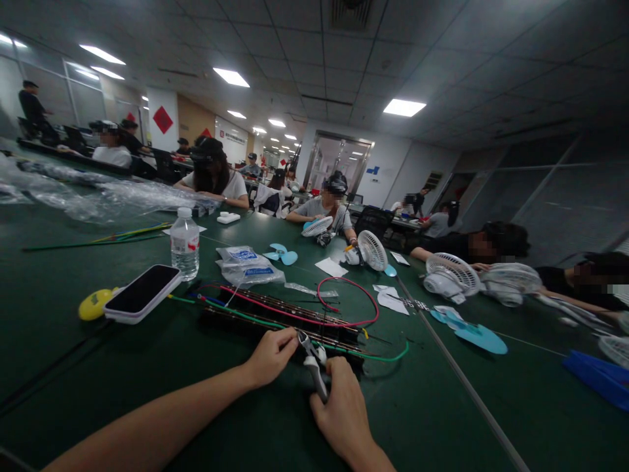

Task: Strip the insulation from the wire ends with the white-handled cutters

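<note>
My right hand (344, 403) grips a pair of pliers (314, 375) with grey and white handles, their jaws pointing away from me. Close by the jaws, the fingers of my left hand (271, 355) are pinched together; what lies between them is too small to make out. Just beyond both hands lies a long black assembly (230, 319) with rows of metal rods. Along it run a green wire (393, 358) and a red wire (377, 308), which curls into a loop at the right. A small yellow piece (365, 334) shows near its right end.
Left of the assembly are a phone (143, 293), a yellow object (94, 305) and a water bottle (185, 246). Plastic bags (248, 267) and blue fan blades (281, 254) lie beyond. Several co-workers sit around the table, with white fans (449, 275) near them. A seam (457, 373) crosses the green tabletop.
</note>
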Tool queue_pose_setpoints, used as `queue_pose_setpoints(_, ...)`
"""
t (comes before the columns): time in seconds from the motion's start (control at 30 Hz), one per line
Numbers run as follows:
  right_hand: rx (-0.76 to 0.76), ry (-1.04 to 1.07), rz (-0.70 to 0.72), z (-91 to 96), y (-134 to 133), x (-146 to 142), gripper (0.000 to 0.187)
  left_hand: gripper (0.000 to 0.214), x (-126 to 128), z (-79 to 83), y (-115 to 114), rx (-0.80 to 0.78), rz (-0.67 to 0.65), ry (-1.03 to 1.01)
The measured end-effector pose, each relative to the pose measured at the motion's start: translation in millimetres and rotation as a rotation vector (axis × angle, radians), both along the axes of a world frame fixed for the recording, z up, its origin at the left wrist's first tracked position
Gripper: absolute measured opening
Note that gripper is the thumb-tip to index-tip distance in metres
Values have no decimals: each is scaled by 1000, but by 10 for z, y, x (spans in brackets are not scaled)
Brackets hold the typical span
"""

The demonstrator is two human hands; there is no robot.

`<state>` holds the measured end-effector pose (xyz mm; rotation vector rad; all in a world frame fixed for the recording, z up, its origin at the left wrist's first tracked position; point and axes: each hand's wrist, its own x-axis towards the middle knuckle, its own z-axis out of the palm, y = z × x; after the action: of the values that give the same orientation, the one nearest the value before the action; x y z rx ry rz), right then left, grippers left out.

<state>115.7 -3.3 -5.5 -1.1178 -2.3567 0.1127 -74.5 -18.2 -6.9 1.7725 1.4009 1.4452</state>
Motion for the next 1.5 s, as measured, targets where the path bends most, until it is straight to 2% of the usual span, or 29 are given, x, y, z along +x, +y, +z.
queue_pose_setpoints(0.43,0,30,10,-20,56,19,23,32,13,6,6,-40,26,-1)
queue_pose_setpoints(0.73,-66,21,-2,1,27,1,23,31,13,8,2,-45,33,-30)
queue_pose_setpoints(0.93,-152,94,-76,-30,55,25,19,31,-18,48,22,-60,53,-222)
queue_pose_setpoints(1.03,-206,165,-67,-14,82,54,20,34,-92,117,53,-117,6,-347)
queue_pose_setpoints(1.13,-283,237,-9,49,94,80,23,36,-273,226,64,-225,-162,-391)
queue_pose_setpoints(1.2,-363,291,56,103,96,95,23,36,-442,311,32,-397,-336,-404)
queue_pose_setpoints(1.23,-394,318,80,128,97,102,24,37,-522,352,2,-540,-470,-396)
queue_pose_setpoints(1.3,-441,350,113,164,99,113,23,41,-629,413,-75,-869,-825,-299)
queue_pose_setpoints(1.33,-463,363,121,174,101,118,22,42,-640,426,-115,-1016,-1014,-237)
queue_pose_setpoints(1.37,-475,378,127,179,104,122,21,41,-618,424,-151,-1108,-1149,-212)
queue_pose_setpoints(1.43,-480,412,133,181,109,126,20,40,-492,378,-192,-1136,-1257,-285)
queue_pose_setpoints(1.5,-470,441,133,181,113,129,20,40,-318,299,-185,-1052,-1209,-418)
